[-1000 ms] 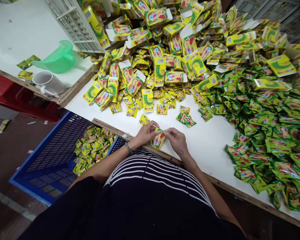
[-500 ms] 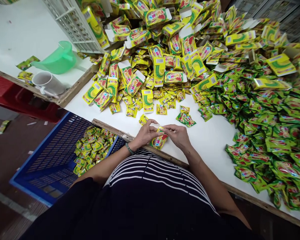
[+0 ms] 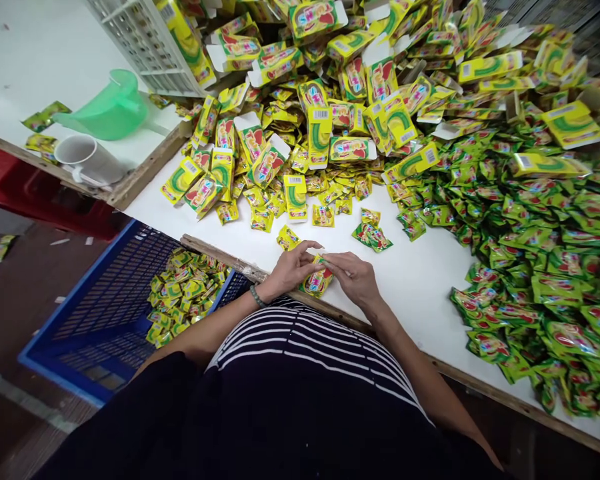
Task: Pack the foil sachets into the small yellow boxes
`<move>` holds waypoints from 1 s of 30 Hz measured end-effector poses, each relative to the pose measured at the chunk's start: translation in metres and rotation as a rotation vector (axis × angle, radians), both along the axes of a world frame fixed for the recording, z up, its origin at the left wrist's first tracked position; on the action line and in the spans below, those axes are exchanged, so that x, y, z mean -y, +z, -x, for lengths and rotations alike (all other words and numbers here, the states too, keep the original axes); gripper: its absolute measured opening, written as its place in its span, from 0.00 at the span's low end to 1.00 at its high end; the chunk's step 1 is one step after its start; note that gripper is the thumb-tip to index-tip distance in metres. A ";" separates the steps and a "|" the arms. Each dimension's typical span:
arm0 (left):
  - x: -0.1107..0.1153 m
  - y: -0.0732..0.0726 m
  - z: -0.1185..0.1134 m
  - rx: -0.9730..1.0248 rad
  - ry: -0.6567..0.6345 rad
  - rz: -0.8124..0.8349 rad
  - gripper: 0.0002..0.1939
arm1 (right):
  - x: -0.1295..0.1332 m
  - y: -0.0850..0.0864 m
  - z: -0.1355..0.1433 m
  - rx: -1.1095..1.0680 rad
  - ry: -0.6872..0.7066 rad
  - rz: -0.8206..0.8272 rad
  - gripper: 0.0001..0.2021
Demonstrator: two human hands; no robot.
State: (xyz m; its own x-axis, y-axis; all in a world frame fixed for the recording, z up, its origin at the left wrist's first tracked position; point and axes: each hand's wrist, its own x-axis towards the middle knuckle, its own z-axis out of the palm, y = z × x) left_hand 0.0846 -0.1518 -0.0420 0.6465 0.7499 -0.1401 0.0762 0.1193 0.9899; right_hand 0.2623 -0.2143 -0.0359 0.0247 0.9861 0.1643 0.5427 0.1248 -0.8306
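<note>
At the table's front edge, a small yellow-green candy box (image 3: 316, 283) with a red fruit picture is held between both hands. My left hand (image 3: 291, 272), a beaded bracelet on its wrist, grips the box from the left, fingers closed. My right hand (image 3: 354, 275) pinches the upper end of the box from the right. The fingers partly cover that end, so I cannot see how its flap lies. Just beyond the left fingers lies a yellow candy packet (image 3: 287, 237). Green packets (image 3: 373, 236) lie past the right hand.
Many cardboard candy boxes (image 3: 320, 137) are heaped at the back. A large mound of green packets (image 3: 565, 273) spreads at right. Below left, a blue crate (image 3: 80, 313) holds filled boxes. A green scoop (image 3: 107, 113), white mug (image 3: 87, 160) and white basket (image 3: 147, 47) stand at upper left.
My right fingers have shifted slightly at the box's upper end, and less white flap shows there. The box stays in both hands at the table edge.
</note>
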 end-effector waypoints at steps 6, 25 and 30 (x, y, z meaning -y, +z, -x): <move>-0.002 -0.001 -0.007 -0.185 -0.009 -0.144 0.21 | -0.001 -0.013 0.012 0.059 -0.046 0.029 0.14; -0.054 0.060 0.050 -1.209 0.219 -0.616 0.18 | -0.028 -0.028 -0.088 0.442 -0.630 0.362 0.24; -0.049 0.026 -0.002 -1.057 0.089 -0.589 0.14 | -0.014 -0.013 -0.069 0.153 -0.563 0.215 0.20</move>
State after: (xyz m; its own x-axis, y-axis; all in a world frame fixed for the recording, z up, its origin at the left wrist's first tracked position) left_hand 0.0863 -0.1032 -0.0165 0.3619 0.9126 -0.1899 0.8938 -0.2819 0.3488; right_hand 0.3313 -0.2006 -0.0491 0.5423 0.8401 0.0064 0.5918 -0.3766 -0.7127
